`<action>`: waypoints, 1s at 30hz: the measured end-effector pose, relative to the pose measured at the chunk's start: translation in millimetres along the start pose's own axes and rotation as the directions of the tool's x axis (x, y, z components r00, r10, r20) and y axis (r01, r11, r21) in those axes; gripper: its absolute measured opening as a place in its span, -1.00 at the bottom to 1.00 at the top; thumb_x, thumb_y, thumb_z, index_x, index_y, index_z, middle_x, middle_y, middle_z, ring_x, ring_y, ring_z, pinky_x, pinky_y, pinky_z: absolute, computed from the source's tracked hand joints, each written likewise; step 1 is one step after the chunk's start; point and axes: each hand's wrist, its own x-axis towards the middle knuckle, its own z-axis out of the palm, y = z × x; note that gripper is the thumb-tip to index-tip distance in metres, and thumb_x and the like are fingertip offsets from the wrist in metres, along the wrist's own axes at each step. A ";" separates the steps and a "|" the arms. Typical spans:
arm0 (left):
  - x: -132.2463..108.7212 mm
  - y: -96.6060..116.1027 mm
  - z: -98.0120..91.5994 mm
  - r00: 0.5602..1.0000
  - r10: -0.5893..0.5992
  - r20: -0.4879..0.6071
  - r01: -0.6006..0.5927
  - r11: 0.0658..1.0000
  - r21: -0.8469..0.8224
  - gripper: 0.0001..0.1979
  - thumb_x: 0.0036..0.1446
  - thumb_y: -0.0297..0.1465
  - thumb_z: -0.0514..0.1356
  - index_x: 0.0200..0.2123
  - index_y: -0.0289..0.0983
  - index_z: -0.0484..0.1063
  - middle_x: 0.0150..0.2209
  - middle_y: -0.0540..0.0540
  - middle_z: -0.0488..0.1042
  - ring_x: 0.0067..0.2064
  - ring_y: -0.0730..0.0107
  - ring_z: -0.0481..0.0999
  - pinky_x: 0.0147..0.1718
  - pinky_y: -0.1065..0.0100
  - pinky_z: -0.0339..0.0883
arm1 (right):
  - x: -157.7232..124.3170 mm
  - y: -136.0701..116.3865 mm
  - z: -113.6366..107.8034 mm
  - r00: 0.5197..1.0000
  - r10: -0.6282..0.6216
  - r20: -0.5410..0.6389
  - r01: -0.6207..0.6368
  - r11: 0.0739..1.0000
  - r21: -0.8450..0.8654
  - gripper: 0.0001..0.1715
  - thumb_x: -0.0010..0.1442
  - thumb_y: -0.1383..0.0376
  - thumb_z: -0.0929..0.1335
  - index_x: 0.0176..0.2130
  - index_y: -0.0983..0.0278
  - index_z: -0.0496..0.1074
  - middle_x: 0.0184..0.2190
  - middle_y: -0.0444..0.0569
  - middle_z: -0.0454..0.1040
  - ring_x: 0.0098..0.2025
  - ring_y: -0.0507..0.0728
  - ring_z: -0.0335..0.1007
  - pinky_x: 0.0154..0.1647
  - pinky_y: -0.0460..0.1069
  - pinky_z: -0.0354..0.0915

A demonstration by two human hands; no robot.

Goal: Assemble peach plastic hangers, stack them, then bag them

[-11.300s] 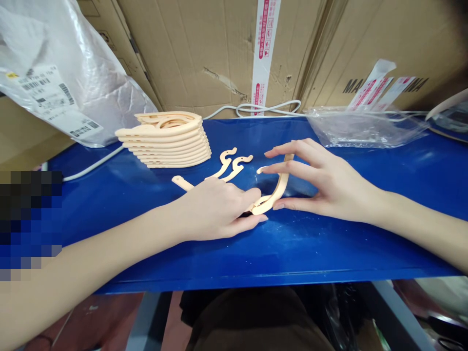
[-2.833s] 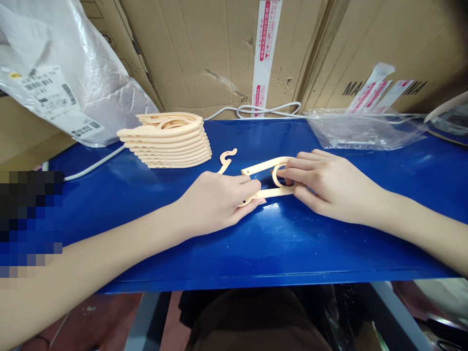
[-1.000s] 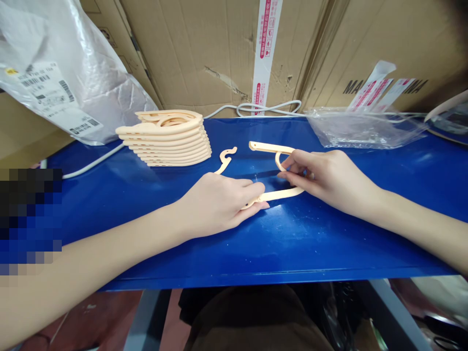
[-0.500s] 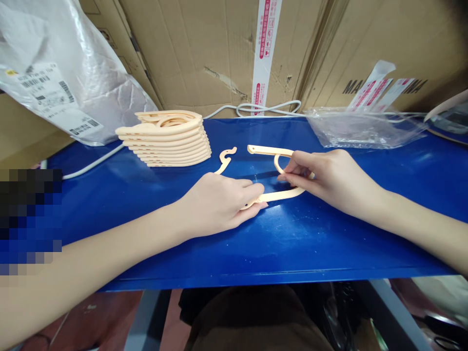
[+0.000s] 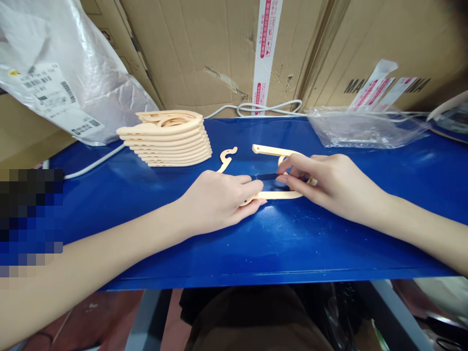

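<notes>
Cream hanger (image 5: 280,195) is held above the worktop (image 5: 256,253), to the right of the stack of cream pieces (image 5: 171,146) and on its near side. Its hooked end is pinched between thumb and fingers of the left hand (image 5: 221,200), which is placed in front of the stack and a little to its right. The far, curved end is covered by the right hand (image 5: 325,178), well to the right of the stack; thumb tip and forefinger tip are brought close together there, but whether the hanger is firmly gripped by these fingers cannot be told. One arm of the hanger is stretched between the two hands; the other is left free at its tip, which is pointed back toward the stack and not joined to the hooked end. By appearance, the evenly layered stack can be judged finished, while the held hanger is only partly dealt with, its loop not yet closed. One hooked piece (image 5: 224,161) is left lying just right of the stack, apart from it, its lower part hidden behind the left hand, and it seems not yet handled.
</notes>
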 end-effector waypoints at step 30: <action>-0.3 -0.8 -1.6 0.991 -0.135 -0.002 0.135 0.989 -0.056 -0.68 0.33 -0.21 0.08 -0.41 -0.26 0.39 -0.57 0.06 0.33 -0.52 0.42 0.36 -0.57 0.44 -0.09 | -1.8 -0.5 6.6 0.951 -0.249 0.182 0.278 0.948 -0.153 -0.71 0.39 0.30 0.12 -0.18 0.32 0.36 -0.38 -0.03 0.44 -0.44 0.08 0.35 -0.41 -0.01 0.20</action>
